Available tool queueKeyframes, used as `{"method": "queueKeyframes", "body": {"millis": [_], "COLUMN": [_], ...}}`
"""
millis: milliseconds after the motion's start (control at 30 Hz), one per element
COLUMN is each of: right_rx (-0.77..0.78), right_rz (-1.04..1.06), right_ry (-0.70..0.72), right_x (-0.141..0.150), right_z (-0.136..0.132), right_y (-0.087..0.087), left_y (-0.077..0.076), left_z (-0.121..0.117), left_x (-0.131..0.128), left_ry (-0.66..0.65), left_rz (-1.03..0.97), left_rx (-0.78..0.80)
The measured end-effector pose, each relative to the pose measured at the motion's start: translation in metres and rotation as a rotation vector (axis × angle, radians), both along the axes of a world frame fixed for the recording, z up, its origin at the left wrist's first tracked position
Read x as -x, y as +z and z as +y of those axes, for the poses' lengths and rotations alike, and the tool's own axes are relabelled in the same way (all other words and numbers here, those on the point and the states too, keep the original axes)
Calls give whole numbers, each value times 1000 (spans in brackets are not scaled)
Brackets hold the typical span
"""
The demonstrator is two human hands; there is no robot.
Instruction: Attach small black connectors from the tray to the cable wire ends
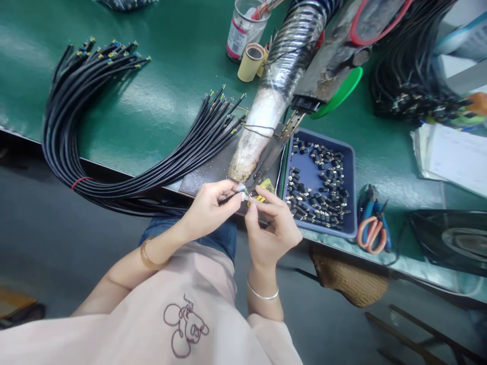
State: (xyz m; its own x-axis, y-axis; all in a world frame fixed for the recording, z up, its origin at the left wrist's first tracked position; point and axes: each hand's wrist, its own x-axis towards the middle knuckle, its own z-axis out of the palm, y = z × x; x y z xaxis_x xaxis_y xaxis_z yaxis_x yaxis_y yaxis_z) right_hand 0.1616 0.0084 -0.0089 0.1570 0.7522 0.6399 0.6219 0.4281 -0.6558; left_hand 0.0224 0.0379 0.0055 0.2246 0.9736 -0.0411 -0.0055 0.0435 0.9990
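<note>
Wire end: The small wire end [242, 194] is sitting at the fingertips, just below the hose mouth, near the table's front edge.
Left hand: The left hand [213, 208] is pinching it between thumb and fingers.
Right hand: The right hand [272, 228] is meeting its tip; I cannot tell whether these fingers are gripping.
Hose: The wrapped hose [262, 101] is slanting close above the fingers, limiting upward room.
Tray: The blue tray [354, 197] is standing just right, holding black connectors [327, 217], its front rim lying near the table edge.
Pliers: Orange-handled pliers [369, 235] are lying beside the tray.
Cables: A black cable bundle [63, 126] is curving left, its bend overhanging the edge.
Table: The green table [171, 61] is giving more room behind the bundle.
</note>
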Motion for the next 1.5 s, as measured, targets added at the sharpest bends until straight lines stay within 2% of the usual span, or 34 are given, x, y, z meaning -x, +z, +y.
{"method": "queueKeyframes", "body": {"millis": [233, 533, 833, 1033, 1200, 1333, 1500], "right_rx": [-43, -53, -42, -87, -79, -65, -116], "right_rz": [-17, -17, 28, -49, -15, 35, -142], "right_ry": [-10, -61, -5, 20, 30, 20, 24], "right_x": [4, 6, 5, 0, -3, -4, -9], "right_z": [2, 1, -3, -4, -4, -3, -3], "right_y": [5, 5, 3, 4, 1, -1, 3], "left_y": [2, 7, 8, 7, 7, 9, 11], "left_z": [-1, -1, -3, -5, -6, -6, -4], "left_x": [-1, 0, -1, 0, 1, 5, 11], "left_ry": [15, 32, 33, -25, -29, -24, -97], "left_rz": [-17, 99, 80, 51, 37, -10, -147], "left_rx": [-16, -90, -90, -20, -22, 36, 136]}}
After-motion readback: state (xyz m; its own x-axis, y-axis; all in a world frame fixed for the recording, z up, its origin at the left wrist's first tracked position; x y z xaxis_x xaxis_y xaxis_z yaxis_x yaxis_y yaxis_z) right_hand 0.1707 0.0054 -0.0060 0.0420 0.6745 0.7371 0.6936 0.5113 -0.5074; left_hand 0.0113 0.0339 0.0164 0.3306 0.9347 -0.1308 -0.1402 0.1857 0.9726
